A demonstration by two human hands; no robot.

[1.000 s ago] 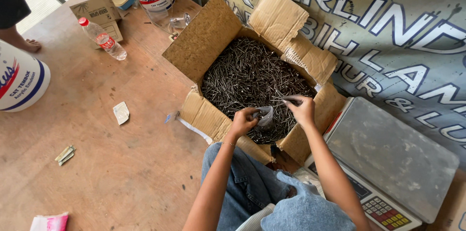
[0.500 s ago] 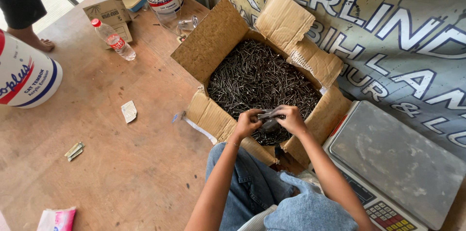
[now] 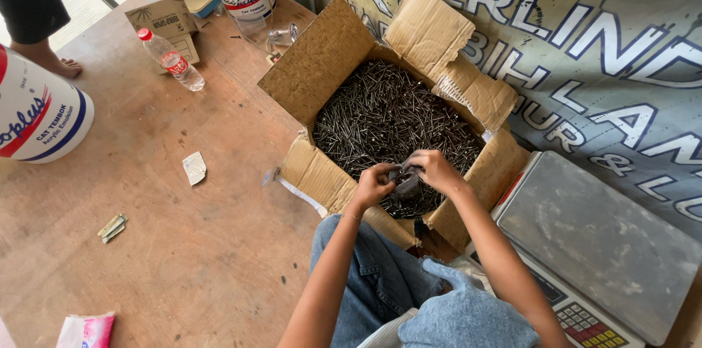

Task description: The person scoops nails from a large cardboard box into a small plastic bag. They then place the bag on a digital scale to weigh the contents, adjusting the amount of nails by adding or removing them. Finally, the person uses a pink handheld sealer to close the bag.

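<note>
Both our hands meet over the near edge of the cardboard box (image 3: pixel 319 63) full of nails (image 3: pixel 380 118). Our left hand (image 3: pixel 371 186) grips a small clear bag (image 3: pixel 404 183), and our right hand (image 3: pixel 435 169) pinches its top.

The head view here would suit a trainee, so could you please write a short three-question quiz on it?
1. True or false: both hands are over the open cardboard box of nails.
2. What do the left hand and right hand hold between them? A) a plastic bottle B) a small clear bag C) a paint bucket
3. On which side of the person does the weighing scale sit?

Key
1. True.
2. B, the small clear bag, which looks to hold some nails; the plastic bottle lies on the floor farther left.
3. On the person's right, next to the box.
</note>
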